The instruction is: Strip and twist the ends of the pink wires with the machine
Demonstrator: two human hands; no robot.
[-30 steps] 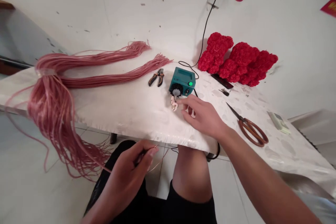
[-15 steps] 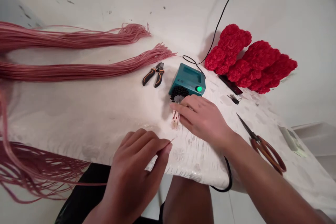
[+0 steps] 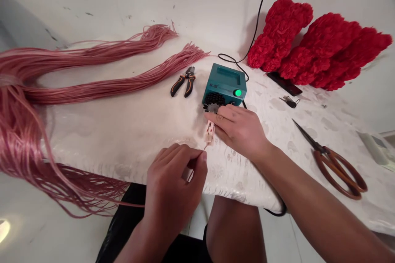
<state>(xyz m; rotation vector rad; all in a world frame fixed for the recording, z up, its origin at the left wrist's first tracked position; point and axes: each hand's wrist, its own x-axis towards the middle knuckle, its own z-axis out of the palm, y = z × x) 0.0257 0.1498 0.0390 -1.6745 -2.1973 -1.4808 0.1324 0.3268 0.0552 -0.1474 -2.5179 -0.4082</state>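
A thin pink wire [image 3: 205,146] is pinched between the thumb and index finger of my left hand [image 3: 177,183]. Its tip meets the near end of a small pale guide piece [image 3: 210,131] with red marks. Behind that guide stands a teal machine [image 3: 224,77] with a lit green button and a black toothed wheel [image 3: 215,100] on its front. My right hand [image 3: 239,127] is closed at the front of the machine, beside the wheel and the guide. Its fingertips are partly hidden, so what they hold cannot be made out.
Bundles of pink wire [image 3: 123,88] spread over the left and hang off the table edge. Black-and-orange pliers [image 3: 184,82] lie left of the machine. Scissors [image 3: 335,162], keys [image 3: 289,101], a dark phone [image 3: 285,84] and red flowers [image 3: 327,49] lie right. A black cable [image 3: 261,12] runs behind.
My left hand has moved forward, bringing the wire's tip from short of the pale guide up to it. My right hand stays at the machine's front. The camera view has shifted slightly.
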